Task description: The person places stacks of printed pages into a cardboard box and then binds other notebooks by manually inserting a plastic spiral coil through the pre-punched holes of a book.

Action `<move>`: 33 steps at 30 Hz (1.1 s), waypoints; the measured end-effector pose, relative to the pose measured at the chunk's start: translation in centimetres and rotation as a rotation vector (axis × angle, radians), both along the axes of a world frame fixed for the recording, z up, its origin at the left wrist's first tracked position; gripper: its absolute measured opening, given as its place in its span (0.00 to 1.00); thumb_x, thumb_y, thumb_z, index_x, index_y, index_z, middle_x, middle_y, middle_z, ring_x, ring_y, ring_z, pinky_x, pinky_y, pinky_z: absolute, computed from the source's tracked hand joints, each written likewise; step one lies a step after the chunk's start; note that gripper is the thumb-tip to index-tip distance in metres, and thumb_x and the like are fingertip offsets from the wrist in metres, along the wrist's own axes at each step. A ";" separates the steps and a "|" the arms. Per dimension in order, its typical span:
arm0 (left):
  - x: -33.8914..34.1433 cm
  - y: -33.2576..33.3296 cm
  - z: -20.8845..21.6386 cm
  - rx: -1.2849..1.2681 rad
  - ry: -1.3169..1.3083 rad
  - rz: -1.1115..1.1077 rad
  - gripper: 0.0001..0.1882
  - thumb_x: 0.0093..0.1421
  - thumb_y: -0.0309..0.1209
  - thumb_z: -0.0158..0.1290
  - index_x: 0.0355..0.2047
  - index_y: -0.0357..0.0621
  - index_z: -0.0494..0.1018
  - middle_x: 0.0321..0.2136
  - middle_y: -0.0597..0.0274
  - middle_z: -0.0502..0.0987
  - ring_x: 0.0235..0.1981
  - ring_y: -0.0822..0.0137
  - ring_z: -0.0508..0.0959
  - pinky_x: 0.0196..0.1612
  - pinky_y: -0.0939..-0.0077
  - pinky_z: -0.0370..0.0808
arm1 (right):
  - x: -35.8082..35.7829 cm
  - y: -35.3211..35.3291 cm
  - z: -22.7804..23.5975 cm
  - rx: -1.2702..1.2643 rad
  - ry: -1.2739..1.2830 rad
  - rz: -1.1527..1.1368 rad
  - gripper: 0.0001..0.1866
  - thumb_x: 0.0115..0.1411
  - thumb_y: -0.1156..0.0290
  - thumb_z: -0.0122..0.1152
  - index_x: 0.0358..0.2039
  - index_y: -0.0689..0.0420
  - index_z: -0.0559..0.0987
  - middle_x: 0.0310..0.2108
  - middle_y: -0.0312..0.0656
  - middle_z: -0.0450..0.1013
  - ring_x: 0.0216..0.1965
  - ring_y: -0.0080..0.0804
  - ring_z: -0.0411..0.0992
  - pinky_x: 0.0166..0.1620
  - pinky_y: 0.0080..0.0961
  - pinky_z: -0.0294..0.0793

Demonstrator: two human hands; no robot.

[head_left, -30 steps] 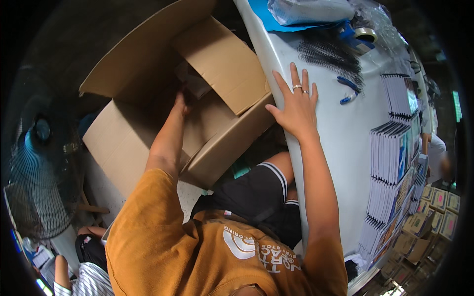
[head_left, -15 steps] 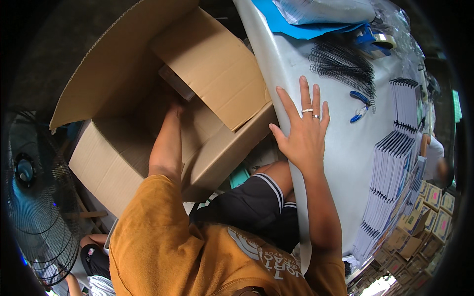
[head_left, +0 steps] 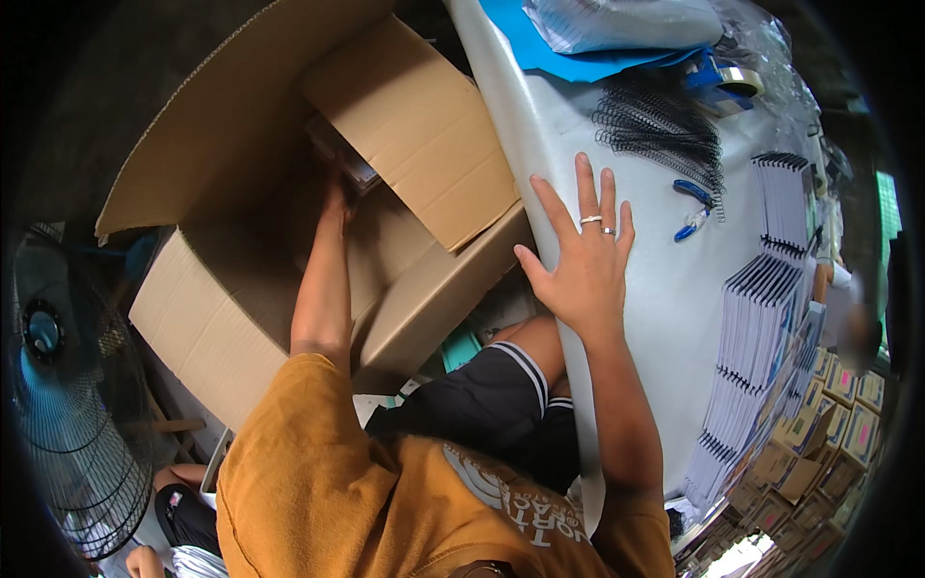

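My left hand (head_left: 334, 200) reaches deep into a large open cardboard box (head_left: 438, 275). It is at the near side of a stack of flat items (head_left: 358, 171), which shows partly beneath a box flap (head_left: 414, 125). Shadow hides the fingers, so their grip does not show. My right hand (head_left: 585, 255) lies open on the silvery table cover (head_left: 665, 308), palm down and fingers spread, with rings on two fingers. Blue-handled pliers (head_left: 696, 209) lie to its right, and beyond it is a pile of black spiral binding coils (head_left: 660, 130).
Stacks of spiral-bound books (head_left: 756, 328) line the table's right side. A tape dispenser (head_left: 725, 82) and a blue sheet (head_left: 549, 48) are at the far end. A fan (head_left: 67, 414) stands at left, near another person's leg (head_left: 183, 477). Small cartons (head_left: 819, 433) are piled at right.
My left hand has moved farther into the box, up against the stack of flat items. My right hand keeps its spread pose on the table. The view has shifted slightly.
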State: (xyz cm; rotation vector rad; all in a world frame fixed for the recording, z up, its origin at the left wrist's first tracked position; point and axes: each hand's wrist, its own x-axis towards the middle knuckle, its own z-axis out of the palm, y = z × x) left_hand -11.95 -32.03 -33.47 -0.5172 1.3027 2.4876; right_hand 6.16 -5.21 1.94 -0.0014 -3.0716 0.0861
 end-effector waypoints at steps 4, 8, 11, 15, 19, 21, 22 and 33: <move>-0.2 -0.6 0.4 -0.024 -0.093 -0.150 0.41 0.52 0.60 0.49 0.58 0.44 0.58 0.53 0.55 0.67 0.52 0.57 0.69 0.54 0.59 0.67 | 0.2 0.0 -0.1 -0.036 0.000 -0.016 0.38 0.42 0.60 0.66 0.57 0.38 0.65 0.65 0.42 0.45 0.65 0.48 0.42 0.60 0.54 0.44; -0.9 1.6 3.3 0.097 -0.165 -0.084 0.36 0.51 0.55 0.51 0.54 0.44 0.62 0.48 0.55 0.70 0.48 0.56 0.72 0.52 0.60 0.69 | 0.3 0.2 -0.2 -0.062 0.007 -0.035 0.38 0.42 0.60 0.67 0.57 0.38 0.66 0.65 0.43 0.45 0.65 0.48 0.42 0.61 0.53 0.43; -1.7 1.4 0.9 0.105 -0.129 -0.035 0.33 0.51 0.53 0.51 0.51 0.44 0.64 0.45 0.56 0.71 0.47 0.56 0.72 0.52 0.59 0.69 | 0.3 0.2 0.1 -0.065 0.015 -0.014 0.38 0.42 0.60 0.66 0.57 0.38 0.66 0.65 0.43 0.45 0.65 0.49 0.42 0.61 0.53 0.42; -0.5 1.6 0.3 0.110 -0.114 0.023 0.31 0.51 0.50 0.52 0.50 0.44 0.64 0.46 0.55 0.71 0.46 0.55 0.73 0.52 0.56 0.69 | 0.4 0.2 0.1 -0.067 -0.005 0.004 0.36 0.45 0.58 0.64 0.57 0.40 0.65 0.66 0.43 0.42 0.66 0.49 0.40 0.61 0.55 0.41; 3.2 1.3 4.4 0.244 -0.239 -0.003 0.30 0.50 0.48 0.53 0.49 0.44 0.65 0.44 0.55 0.72 0.44 0.55 0.74 0.50 0.57 0.69 | 0.7 0.6 -0.4 -0.065 0.023 -0.017 0.35 0.46 0.57 0.63 0.57 0.40 0.65 0.66 0.43 0.44 0.65 0.47 0.42 0.61 0.53 0.41; 5.0 -0.1 6.3 0.262 -0.215 0.003 0.29 0.49 0.48 0.53 0.48 0.45 0.65 0.43 0.56 0.73 0.44 0.56 0.73 0.50 0.57 0.69 | 0.8 0.4 -0.5 -0.063 0.061 -0.003 0.35 0.46 0.57 0.63 0.57 0.40 0.65 0.65 0.44 0.45 0.65 0.47 0.43 0.61 0.53 0.42; 6.0 -0.5 7.1 0.225 -0.193 0.045 0.27 0.49 0.46 0.53 0.46 0.45 0.66 0.41 0.58 0.73 0.44 0.57 0.73 0.49 0.58 0.69 | 0.7 0.5 -0.6 -0.060 0.072 0.002 0.34 0.46 0.57 0.63 0.57 0.40 0.65 0.65 0.44 0.45 0.65 0.47 0.43 0.61 0.53 0.42; 16.1 -4.4 4.9 0.056 -0.337 0.147 0.24 0.47 0.46 0.55 0.41 0.47 0.67 0.37 0.60 0.73 0.37 0.58 0.74 0.44 0.60 0.71 | 0.9 0.6 -1.1 -0.025 0.136 0.006 0.34 0.46 0.58 0.64 0.57 0.37 0.66 0.65 0.42 0.46 0.65 0.46 0.44 0.62 0.50 0.43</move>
